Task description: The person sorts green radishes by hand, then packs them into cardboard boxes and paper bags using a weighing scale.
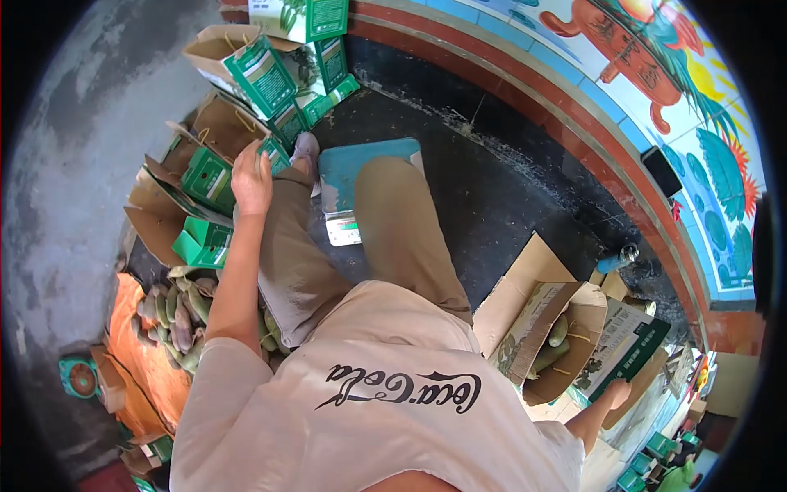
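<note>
My left hand (252, 180) reaches over the row of open cardboard cartons on the left, its fingers closed at a green carton flap (275, 153). Just below it stands another open carton with green flaps (205, 176). Low on the right, my right hand (616, 394) grips the edge of a green-and-white printed carton (627, 348). Beside that carton, an open cardboard box (566, 381) holds a few long green vegetables (559, 330). Between my legs sits a platform scale (336, 176) with a blue-teal top.
A pile of long green and purplish vegetables (179, 312) lies by an orange sheet (135, 336) on the left. More green cartons (262, 74) stand at the top left. A bottle (619, 259) and a low red ledge (574, 115) by the tiled wall are on the right.
</note>
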